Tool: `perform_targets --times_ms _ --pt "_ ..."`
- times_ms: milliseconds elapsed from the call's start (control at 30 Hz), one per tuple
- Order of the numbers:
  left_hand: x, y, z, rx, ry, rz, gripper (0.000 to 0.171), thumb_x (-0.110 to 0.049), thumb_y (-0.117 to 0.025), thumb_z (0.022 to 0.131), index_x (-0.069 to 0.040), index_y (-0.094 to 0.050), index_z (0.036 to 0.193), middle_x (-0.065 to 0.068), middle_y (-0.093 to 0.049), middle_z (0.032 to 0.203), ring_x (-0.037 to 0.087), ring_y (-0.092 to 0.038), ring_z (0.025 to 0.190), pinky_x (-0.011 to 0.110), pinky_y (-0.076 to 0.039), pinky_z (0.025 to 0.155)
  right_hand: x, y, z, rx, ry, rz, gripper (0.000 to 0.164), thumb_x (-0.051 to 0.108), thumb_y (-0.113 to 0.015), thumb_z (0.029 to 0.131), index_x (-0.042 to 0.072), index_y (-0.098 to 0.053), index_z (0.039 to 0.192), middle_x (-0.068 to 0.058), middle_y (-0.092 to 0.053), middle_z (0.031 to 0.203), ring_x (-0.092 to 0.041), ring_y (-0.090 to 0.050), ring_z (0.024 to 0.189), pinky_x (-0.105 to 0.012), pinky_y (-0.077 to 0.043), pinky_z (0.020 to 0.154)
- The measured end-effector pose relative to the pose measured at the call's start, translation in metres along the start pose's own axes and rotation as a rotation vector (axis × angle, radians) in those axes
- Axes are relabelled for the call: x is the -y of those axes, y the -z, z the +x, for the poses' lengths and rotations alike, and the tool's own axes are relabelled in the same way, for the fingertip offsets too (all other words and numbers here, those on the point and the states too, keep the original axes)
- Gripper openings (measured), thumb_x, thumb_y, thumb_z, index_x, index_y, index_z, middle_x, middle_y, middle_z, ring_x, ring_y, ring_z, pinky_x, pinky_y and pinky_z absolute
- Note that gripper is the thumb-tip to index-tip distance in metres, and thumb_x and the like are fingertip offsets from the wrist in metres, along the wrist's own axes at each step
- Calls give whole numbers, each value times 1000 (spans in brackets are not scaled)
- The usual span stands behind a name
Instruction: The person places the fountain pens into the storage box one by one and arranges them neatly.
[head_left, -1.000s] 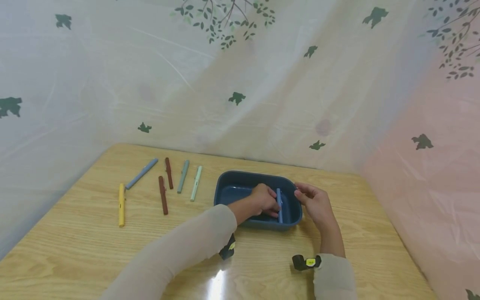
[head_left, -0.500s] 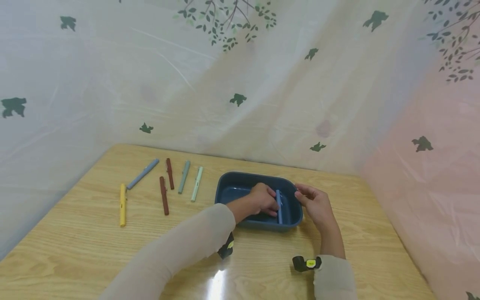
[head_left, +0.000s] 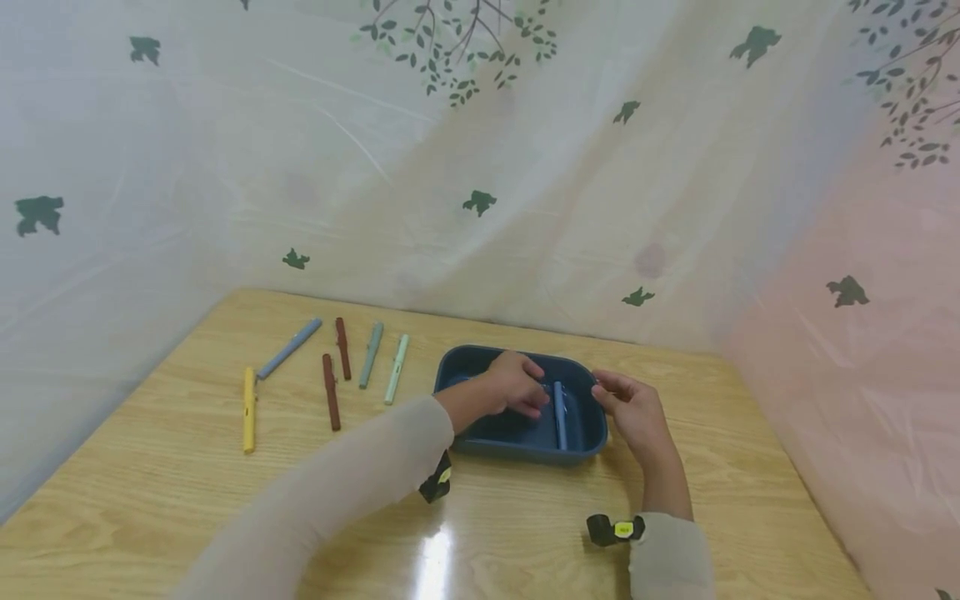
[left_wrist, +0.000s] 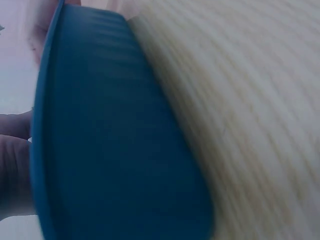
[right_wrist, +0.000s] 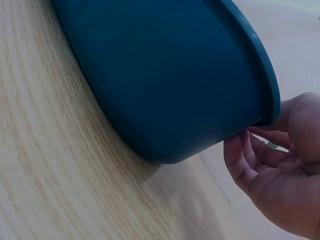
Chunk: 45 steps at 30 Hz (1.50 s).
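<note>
Pinches with right hand [head_left: 636, 412] the right edge of the dark-blue box [right_wrist: 165, 85]; holds nothing in the loosely bent fingers of left hand [head_left: 516, 385], just beside the blue pen [head_left: 560, 417], inside near that edge; could roll this pen by careless brushing, or tilt the box by pulling.

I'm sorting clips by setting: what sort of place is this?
Probably an indoor recording corner: a wood-grain table, a hanging sheet printed with leafy branches close around it, and a small black device at each wrist.
</note>
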<state>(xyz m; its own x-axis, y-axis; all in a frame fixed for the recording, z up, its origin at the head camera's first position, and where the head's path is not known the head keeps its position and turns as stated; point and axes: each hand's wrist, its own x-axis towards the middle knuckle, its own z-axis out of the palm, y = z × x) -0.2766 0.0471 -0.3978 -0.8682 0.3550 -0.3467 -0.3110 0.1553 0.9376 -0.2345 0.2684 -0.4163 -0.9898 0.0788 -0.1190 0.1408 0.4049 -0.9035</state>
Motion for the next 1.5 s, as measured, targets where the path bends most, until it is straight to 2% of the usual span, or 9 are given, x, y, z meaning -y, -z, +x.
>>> perform_targets --times_ms 200,400,533,733,933,1033,1167,1267,1500 --pt "-9 16 -3 36 -46 22 45 16 -64 90 13 -54 133 27 -73 102 46 -68 110 41 -65 75 0 0 -1 -5 -4 -11 41 21 -58 106 10 -57 145 -14 -56 142 -28 -56 129 -45 -47 112" --pt "-17 34 -7 58 -80 80 45 11 -63 92 11 -53 136 25 -73 109 46 -65 114 43 -64 82 0 0 0 -9 0 -13 40 21 -59 106 10 -58 145 -13 -57 141 -27 -57 128 -43 -49 110" --pt "-25 47 -11 44 -100 102 44 8 -65 92 8 -55 134 24 -73 111 46 -65 115 46 -63 86 -1 0 0 -8 -1 -6 40 22 -59 106 11 -58 145 -13 -57 141 -27 -57 128 -43 -49 111" --pt "-34 66 -18 19 -102 163 46 3 -70 91 4 -57 136 21 -73 113 44 -65 116 44 -63 85 -2 0 0 -7 -1 -3 40 22 -60 106 12 -58 145 -13 -57 141 -27 -57 128 -44 -48 111" --pt "-41 88 -26 -3 -99 209 45 1 -68 92 3 -57 136 21 -72 115 44 -63 118 49 -59 93 -1 0 0 -10 -5 3 40 21 -59 106 12 -59 144 -13 -57 142 -28 -56 129 -45 -47 112" --pt "-44 99 -32 -12 -100 229 44 1 -67 93 4 -56 135 23 -71 118 45 -63 118 48 -60 93 -1 0 0 -10 -6 3 40 21 -59 106 12 -58 145 -13 -56 142 -27 -56 129 -45 -47 112" --pt "-45 113 -40 -17 -95 248 42 0 -64 95 5 -54 136 23 -70 118 43 -63 117 42 -62 89 -1 0 0 -13 0 -4 40 21 -59 106 11 -58 144 -12 -57 141 -27 -57 127 -43 -49 110" --pt "-44 124 -45 -40 -94 261 42 1 -62 95 6 -54 136 24 -70 118 41 -65 114 43 -61 90 -1 0 0 -14 5 -8 39 21 -59 106 11 -59 144 -12 -58 140 -26 -58 126 -42 -50 109" --pt "-29 150 -48 -95 -87 303 43 1 -64 94 8 -54 135 26 -69 120 44 -64 116 46 -60 92 -2 0 0 -13 10 -11 40 21 -59 106 11 -59 144 -12 -58 140 -26 -58 126 -41 -50 109"
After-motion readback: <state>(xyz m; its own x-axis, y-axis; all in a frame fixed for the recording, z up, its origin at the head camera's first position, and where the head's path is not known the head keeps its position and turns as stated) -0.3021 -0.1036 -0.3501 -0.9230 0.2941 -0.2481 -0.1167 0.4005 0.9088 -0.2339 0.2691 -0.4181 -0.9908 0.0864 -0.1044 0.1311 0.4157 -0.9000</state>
